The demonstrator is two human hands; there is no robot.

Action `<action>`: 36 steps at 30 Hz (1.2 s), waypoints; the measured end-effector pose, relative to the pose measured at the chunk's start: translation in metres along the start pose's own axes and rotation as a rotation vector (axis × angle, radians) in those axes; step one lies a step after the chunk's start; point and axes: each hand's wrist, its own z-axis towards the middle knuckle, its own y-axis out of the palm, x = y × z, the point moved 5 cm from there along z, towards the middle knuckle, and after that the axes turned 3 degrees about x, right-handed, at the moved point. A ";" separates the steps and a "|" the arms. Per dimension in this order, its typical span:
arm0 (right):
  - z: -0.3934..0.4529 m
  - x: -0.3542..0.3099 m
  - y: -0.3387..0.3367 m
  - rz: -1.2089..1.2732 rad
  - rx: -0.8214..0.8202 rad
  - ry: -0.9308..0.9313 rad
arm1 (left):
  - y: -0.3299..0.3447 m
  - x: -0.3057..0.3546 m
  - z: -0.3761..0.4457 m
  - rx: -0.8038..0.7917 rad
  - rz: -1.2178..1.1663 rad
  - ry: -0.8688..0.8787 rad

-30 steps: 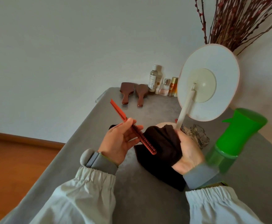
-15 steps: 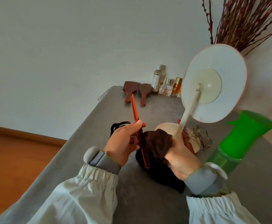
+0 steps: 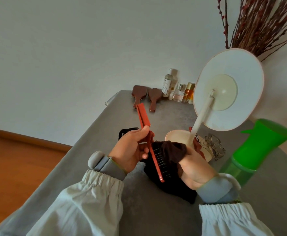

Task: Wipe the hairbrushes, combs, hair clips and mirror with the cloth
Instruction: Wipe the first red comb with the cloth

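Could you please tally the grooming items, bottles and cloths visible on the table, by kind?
Wooden hairbrushes: 2
Red comb, in the left hand's grip: 1
Dark cloth, in the right hand: 1
Stand mirror: 1
Clear hair clip: 1
Green spray bottle: 1
Small bottles by the wall: 4
Total: 11

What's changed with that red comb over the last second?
The left hand has swung the comb from slanting to nearly upright. The right hand has brought the cloth against its teeth. Both grips, the mirror and the brushes are unchanged.
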 end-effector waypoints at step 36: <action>-0.001 -0.009 -0.001 -0.125 0.123 -0.095 | 0.011 -0.002 -0.003 -0.134 0.045 0.089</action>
